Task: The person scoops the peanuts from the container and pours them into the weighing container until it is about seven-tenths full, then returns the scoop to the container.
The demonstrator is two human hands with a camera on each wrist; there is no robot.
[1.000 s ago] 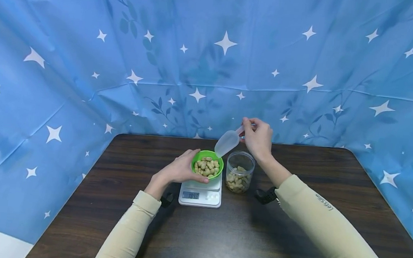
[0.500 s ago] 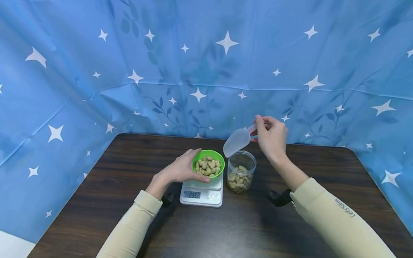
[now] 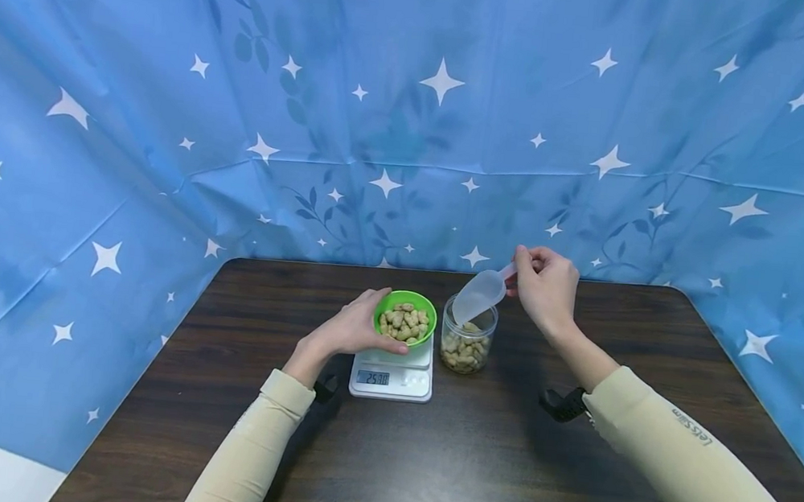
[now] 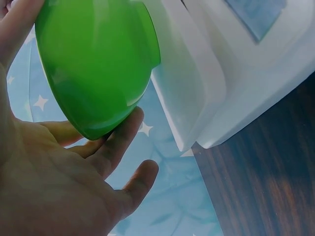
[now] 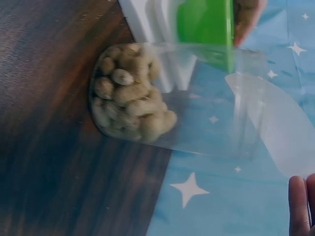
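On a white kitchen scale [image 3: 392, 382] sits a green bowl [image 4: 96, 64] of unshelled peanuts [image 3: 404, 323]. My left hand [image 3: 358, 325] holds the bowl from its left side, thumb on the near rim and fingers around the far side. Between thumb and fingers my right hand [image 3: 546, 289] pinches the handle of a translucent scoop [image 3: 479, 295]. The scoop tilts down to the left, its tip inside the mouth of a clear jar [image 5: 206, 137]. More peanuts [image 5: 130, 93] fill the jar's lower part. Only fingertips of the right hand show in the right wrist view.
The jar stands just right of the scale on a dark wooden table [image 3: 424, 471]. Behind the table's back edge hangs a blue star-patterned cloth [image 3: 357, 117]. The scale's display [image 3: 373, 377] seems to read 253.0.
My right hand has moved right and then down, bringing the scoop from over the bowl to the jar's mouth. The display reading has risen. My left hand stays on the bowl.
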